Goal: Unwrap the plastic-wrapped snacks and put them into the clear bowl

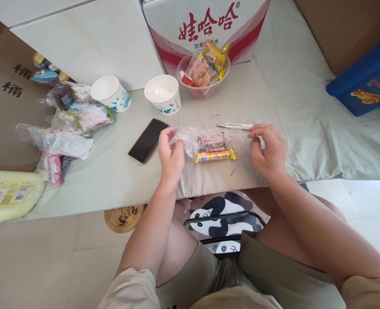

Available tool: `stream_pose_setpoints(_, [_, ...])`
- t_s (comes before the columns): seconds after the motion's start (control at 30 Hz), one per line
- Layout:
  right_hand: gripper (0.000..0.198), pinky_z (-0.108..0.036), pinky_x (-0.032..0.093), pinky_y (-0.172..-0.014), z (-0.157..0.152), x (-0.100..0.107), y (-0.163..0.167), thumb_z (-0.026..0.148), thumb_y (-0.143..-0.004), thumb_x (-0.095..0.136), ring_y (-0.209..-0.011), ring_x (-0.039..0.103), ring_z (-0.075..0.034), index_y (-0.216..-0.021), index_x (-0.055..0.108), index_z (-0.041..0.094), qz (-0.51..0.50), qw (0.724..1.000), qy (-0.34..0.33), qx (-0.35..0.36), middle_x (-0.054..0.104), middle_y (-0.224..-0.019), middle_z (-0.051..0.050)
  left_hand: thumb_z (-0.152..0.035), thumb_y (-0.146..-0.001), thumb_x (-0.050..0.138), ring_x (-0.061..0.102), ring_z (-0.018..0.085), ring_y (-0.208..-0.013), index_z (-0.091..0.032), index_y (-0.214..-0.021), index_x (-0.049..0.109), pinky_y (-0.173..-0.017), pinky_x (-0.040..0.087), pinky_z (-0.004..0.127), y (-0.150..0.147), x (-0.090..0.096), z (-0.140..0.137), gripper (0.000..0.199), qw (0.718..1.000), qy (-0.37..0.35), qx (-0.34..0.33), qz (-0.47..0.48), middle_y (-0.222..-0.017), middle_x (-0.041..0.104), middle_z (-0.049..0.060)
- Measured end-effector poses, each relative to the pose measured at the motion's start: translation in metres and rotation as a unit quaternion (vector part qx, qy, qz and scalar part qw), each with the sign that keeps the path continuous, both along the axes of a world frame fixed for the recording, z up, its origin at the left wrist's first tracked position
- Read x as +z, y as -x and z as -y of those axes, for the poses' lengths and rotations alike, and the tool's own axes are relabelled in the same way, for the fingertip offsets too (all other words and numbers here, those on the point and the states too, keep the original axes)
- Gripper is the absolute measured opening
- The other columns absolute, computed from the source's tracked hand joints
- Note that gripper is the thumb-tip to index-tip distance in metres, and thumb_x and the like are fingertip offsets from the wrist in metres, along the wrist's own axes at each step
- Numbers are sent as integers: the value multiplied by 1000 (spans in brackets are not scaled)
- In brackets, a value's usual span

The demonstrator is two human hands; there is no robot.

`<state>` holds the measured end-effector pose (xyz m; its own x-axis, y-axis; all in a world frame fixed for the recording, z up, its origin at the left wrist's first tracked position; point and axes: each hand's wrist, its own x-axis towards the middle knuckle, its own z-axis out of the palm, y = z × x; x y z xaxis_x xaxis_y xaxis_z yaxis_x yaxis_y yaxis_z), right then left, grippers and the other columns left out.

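My left hand (171, 155) pinches one end of a clear plastic bag (188, 139), fingers closed on the film. At the opposite end my right hand (268, 151) has its thumb and fingers closed on the bag. Between them, in the bag, lie a yellow and orange wrapped snack stick (214, 156) and a reddish-brown snack packet (211, 142). A white pen (235, 126) rests just beyond the bag, its end near my right fingertips. Left of my left hand lies a black phone (147, 141).
Two paper cups (110, 95) and a clear bowl (205, 91) of wrapped snacks stand at the back, before a white and red carton (209, 25). A heap of crumpled wrappers (70, 143) lies left, near a yellow container (12, 195). A blue box (363, 77) stands right.
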<state>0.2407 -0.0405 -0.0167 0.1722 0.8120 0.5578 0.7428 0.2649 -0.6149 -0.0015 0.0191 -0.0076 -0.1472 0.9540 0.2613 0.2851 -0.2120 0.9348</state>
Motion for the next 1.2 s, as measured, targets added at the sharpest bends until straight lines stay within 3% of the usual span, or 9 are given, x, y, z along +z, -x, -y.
stream_pose_setpoints(0.17, [28, -47, 48, -91, 4, -3, 6, 32, -85, 61, -95, 67, -28, -112, 63, 25, 95, 990, 51, 89, 74, -101, -8, -26, -78, 71, 62, 22, -104, -21, -94, 65, -93, 48, 34, 0, 2, -2, 18, 994, 41, -65, -82, -104, 67, 5])
stream_pose_setpoints(0.33, [11, -43, 45, -83, 6, 2, 4, 21, -87, 56, -83, 65, -24, -88, 66, 26, 114, 987, 40, 105, 71, -81, -4, -18, -76, 69, 63, 17, -82, -22, -91, 61, -89, 49, 33, 7, 9, -5, 18, 996, 54, -49, -45, -81, 64, 0])
stream_pose_setpoints(0.47, [11, -45, 47, -90, 17, 17, -1, 15, -78, 55, -97, 67, -27, -79, 60, 26, 67, 974, -14, 215, 73, -88, -3, -22, -77, 69, 63, 16, -81, -23, -92, 59, -85, 50, 31, 14, 12, 0, 18, 998, 38, -51, -21, -81, 63, 0])
stream_pose_setpoints(0.6, [12, -35, 49, -69, 28, 25, -2, 19, -81, 47, -71, 66, -20, -84, 57, 25, 26, 942, 120, 313, 71, -75, -1, -30, -74, 75, 60, 14, -78, -23, -98, 60, -72, 48, 27, 17, 7, 1, 29, 995, 55, -55, -60, -92, 66, 2])
stream_pose_setpoints(0.77, [29, -32, 43, -59, 25, 17, 3, 32, -97, 37, -53, 59, -19, -106, 63, 24, 49, 933, 295, 201, 66, -60, 3, -39, -83, 67, 49, 12, -53, -22, -92, 62, -56, 40, 26, 16, 6, -1, 20, 987, 136, -67, -51, -62, 56, -4])
stream_pose_setpoints(0.87, [29, -35, 46, -65, 19, 6, 9, 32, -92, 50, -70, 64, -24, -114, 67, 22, 160, 948, 240, 135, 71, -84, -6, -35, -82, 67, 53, 15, -59, -21, -81, 64, -64, 46, 30, 14, 6, -3, 15, 984, 141, -50, -100, -61, 53, -2])
stream_pose_setpoints(1.03, [36, -48, 49, -88, 17, -2, 16, 27, -88, 57, -111, 61, -35, -122, 67, 20, 228, 950, 158, 146, 65, -123, -16, -30, -67, 80, 56, 31, -120, -19, -84, 71, -109, 43, 46, 8, 7, 2, 22, 952, 134, -108, -254, -117, 62, 10])
stream_pose_setpoints(1.1, [44, -51, 48, -95, 17, -3, 18, 25, -87, 57, -122, 58, -36, -131, 62, 20, 218, 949, 161, 160, 60, -139, -16, -31, -72, 74, 57, 29, -121, -18, -78, 68, -110, 43, 44, 3, 11, 9, 15, 939, 165, -186, -237, -124, 61, 10])
stream_pose_setpoints(1.2, [57, -52, 46, -104, 16, -5, 19, 22, -85, 57, -131, 55, -34, -141, 53, 19, 193, 949, 165, 186, 52, -151, -15, -34, -76, 71, 64, 23, -109, -17, -73, 60, -101, 49, 37, -5, 17, 20, 20, 931, 193, -300, -83, -123, 65, 9])
